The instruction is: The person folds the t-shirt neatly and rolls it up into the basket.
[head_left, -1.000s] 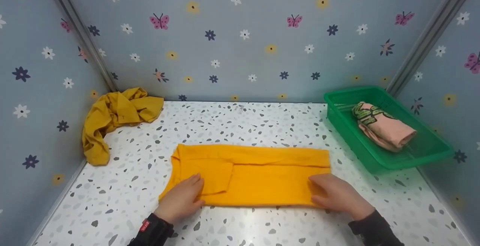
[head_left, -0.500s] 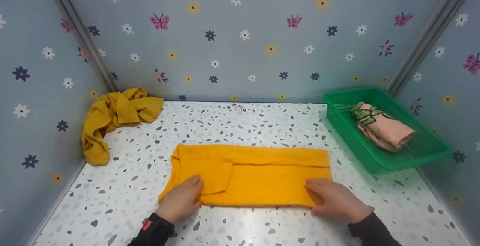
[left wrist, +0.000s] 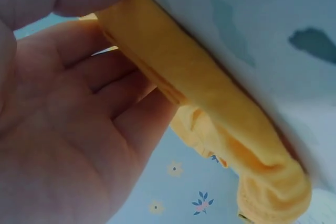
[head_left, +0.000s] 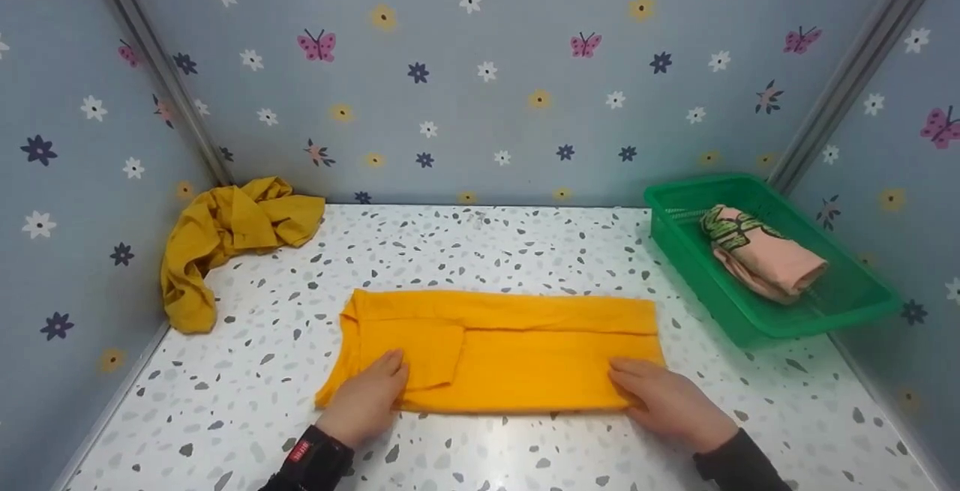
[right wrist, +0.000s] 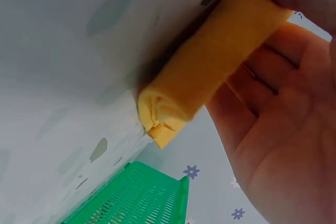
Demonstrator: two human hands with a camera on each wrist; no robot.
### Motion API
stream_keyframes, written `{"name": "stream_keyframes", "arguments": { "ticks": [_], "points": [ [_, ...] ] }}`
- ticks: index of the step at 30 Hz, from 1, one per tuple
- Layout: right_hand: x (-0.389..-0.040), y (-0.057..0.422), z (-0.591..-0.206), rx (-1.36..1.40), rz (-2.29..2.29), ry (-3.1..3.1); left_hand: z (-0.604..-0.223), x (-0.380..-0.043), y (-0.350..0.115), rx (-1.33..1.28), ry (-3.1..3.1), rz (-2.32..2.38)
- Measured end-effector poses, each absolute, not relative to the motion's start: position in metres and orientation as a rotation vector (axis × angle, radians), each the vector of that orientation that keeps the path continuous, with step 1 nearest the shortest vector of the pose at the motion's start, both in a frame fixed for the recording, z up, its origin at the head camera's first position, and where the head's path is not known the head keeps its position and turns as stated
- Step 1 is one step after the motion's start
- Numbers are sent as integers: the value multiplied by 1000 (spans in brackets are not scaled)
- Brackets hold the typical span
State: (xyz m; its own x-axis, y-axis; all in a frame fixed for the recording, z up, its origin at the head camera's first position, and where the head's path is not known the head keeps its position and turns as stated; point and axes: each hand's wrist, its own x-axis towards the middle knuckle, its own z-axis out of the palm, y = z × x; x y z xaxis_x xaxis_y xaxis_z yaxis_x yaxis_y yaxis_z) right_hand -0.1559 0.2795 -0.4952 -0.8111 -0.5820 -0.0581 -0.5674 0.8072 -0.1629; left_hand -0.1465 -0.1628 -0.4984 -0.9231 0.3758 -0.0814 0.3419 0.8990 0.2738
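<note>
A bright yellow shirt (head_left: 540, 363), folded into a long strip with a sleeve-like flap on its left part, lies on the speckled table in the head view. My left hand (head_left: 364, 399) holds its near edge toward the left end, fingers over the top and thumb at the front fold. Near the right end, my right hand (head_left: 670, 403) pinches the same edge in a like way. Both wrist views show the shirt's thick, rounded fold (left wrist: 205, 82) close over the table, the thumb against it. The fingertips are partly hidden behind the cloth.
A crumpled mustard cloth (head_left: 240, 229) lies in the back left corner against the wall. At the back right stands a green basket (head_left: 705, 285) holding a folded pink garment (head_left: 769, 255) with a green print. Flower-patterned walls (head_left: 480, 124) enclose the table (head_left: 480, 251) on three sides.
My right hand has shifted slightly left and toward me along the shirt's near edge. The left hand stays nearly in place, and the shirt keeps its folded shape.
</note>
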Motion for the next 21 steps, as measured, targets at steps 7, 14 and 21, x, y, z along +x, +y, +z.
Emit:
{"name": "stream_keyframes", "arguments": {
  "ticks": [7, 14, 21],
  "points": [
    [-154, 279, -494, -885, -254, 2912, -499, -148, -160, 587, 2992, 390],
    [-159, 276, -493, -893, -271, 2934, -503, -158, -160, 609, 3047, 407],
    [-172, 269, -496, -793, -286, 2933, -507, -181, -162, 645, 3091, 352]
  ]
}}
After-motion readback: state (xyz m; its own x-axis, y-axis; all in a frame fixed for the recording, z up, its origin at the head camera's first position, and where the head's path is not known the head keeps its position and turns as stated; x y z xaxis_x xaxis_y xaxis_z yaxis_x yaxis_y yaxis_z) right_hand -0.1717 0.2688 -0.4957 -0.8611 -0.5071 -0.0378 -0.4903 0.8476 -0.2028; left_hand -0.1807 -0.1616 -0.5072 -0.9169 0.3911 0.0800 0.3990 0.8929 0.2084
